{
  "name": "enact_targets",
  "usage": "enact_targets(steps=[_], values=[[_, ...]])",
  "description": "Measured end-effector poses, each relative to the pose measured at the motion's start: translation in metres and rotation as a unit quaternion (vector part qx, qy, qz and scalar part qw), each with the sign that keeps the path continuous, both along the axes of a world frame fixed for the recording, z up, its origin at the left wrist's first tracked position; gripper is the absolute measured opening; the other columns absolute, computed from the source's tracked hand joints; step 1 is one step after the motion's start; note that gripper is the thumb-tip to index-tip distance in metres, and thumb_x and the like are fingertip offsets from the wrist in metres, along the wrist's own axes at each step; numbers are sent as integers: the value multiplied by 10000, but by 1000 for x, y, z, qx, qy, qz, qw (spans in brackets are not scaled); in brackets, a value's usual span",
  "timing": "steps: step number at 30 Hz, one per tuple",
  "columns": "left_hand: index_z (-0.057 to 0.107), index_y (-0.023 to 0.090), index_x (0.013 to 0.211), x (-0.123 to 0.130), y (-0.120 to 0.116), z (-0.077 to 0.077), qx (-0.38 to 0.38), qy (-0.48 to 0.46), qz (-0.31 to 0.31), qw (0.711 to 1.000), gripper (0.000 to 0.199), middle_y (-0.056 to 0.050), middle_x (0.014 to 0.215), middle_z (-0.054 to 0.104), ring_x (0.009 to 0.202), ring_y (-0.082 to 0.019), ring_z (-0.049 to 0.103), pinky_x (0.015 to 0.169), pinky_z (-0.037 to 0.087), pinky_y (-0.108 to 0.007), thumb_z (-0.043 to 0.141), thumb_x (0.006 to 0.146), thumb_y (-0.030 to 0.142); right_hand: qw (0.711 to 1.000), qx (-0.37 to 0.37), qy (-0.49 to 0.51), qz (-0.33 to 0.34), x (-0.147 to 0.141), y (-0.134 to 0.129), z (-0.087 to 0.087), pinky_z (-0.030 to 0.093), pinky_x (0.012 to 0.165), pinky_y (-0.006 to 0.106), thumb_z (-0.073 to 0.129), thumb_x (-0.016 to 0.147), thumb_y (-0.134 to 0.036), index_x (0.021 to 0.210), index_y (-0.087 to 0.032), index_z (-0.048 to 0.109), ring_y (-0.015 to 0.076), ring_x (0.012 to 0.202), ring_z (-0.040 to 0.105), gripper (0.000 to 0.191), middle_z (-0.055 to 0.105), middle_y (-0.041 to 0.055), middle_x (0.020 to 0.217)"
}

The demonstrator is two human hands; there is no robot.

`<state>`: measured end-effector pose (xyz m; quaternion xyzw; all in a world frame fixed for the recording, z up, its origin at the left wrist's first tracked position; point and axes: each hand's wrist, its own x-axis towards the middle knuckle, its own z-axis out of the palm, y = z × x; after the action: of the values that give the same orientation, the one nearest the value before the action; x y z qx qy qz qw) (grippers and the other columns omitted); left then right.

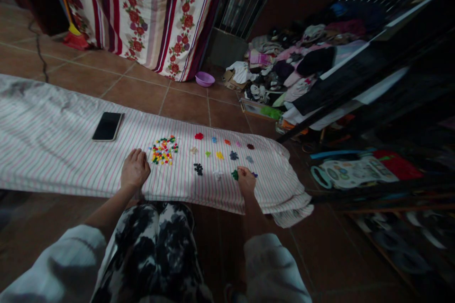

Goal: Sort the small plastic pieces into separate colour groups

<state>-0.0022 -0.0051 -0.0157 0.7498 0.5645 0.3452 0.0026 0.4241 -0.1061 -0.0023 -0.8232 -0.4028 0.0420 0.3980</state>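
A tiled floor (135, 94) is stretching across the view, with a floral striped curtain (142, 14) hanging behind it and a heap of clothes (302, 61) piling up on the right, beside dark shelving (377, 104) that is too shadowed and blurred to make out. A pink-and-white striped sheet (71, 161) is lying across the floor, its left end cut off by the frame, and the person's knees in patterned trousers (152, 241) are showing just below its edge. A purple plastic basin (205, 79) is sitting on the tiles beyond it. A smartphone (107, 126) is lying face up on the sheet. The hands are working well apart: the left hand (135, 169) is resting on the sheet just beside a heap of small multicoloured plastic bricks (164, 150), with nothing visible in it. Small single-colour clusters of bricks (220, 155) are spreading out in rows to the right of the heap. The right hand (246, 181) is reaching a green cluster (235, 175), its fingers hiding part of the bricks there, so I cannot tell whether it is gripping one.
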Motion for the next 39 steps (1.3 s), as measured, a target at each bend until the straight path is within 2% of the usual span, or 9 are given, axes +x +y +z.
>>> enact_targets(steps=[5,11,17,24,29,32,34,39], values=[[600,105,1016,0,-1,1,-8,14,4,1000,285,-216,1167,619,1222,-326,505,1052,408,-502,395,845,205,999,-13,9,34,-2,-4,1,493,810,346,416,757,-447,801,-187,724,224,826,651,406,741,105,871],[596,121,1036,1,-2,0,-15,-5,9,1000,283,-204,1191,614,1242,-331,486,1046,406,-522,407,842,201,996,6,59,70,0,-12,2,501,830,364,464,775,-482,1018,-151,714,231,892,646,481,723,135,1029],[599,123,1020,1,-1,-2,-7,4,10,1000,272,-187,1173,620,1231,-317,501,1051,410,-503,399,850,197,995,-22,-7,102,3,-12,-2,472,904,417,522,699,-476,947,-163,718,252,930,636,445,723,145,1024],[608,88,1050,-1,1,-4,-18,9,7,1000,301,-220,1201,612,1241,-332,492,1052,405,-515,410,841,178,995,21,-15,97,4,-11,-3,490,838,394,492,746,-531,888,-168,720,233,826,634,452,734,124,939],[605,83,1088,0,1,-5,-23,17,15,999,330,-222,1228,606,1251,-336,486,1045,406,-529,408,840,174,995,55,-61,65,0,-8,2,488,837,389,443,798,-497,885,-152,723,236,834,636,453,729,131,918],[608,72,1095,1,1,-6,-19,21,21,999,335,-220,1237,605,1260,-329,484,1053,407,-512,409,845,171,990,78,-91,70,-18,1,11,485,853,390,439,826,-457,908,-159,722,232,853,638,418,726,122,932],[610,73,1100,1,1,-6,-20,23,21,999,338,-216,1242,605,1264,-327,483,1057,406,-512,409,845,167,987,85,-98,92,-40,9,17,489,848,378,444,844,-419,931,-172,719,222,857,637,380,723,107,936],[610,67,1107,1,1,-6,-27,25,18,999,345,-222,1255,597,1277,-326,470,1069,395,-514,404,849,164,964,83,-71,242,-116,26,22,508,812,331,452,889,-326,951,-190,711,197,867,635,299,706,82,931]])
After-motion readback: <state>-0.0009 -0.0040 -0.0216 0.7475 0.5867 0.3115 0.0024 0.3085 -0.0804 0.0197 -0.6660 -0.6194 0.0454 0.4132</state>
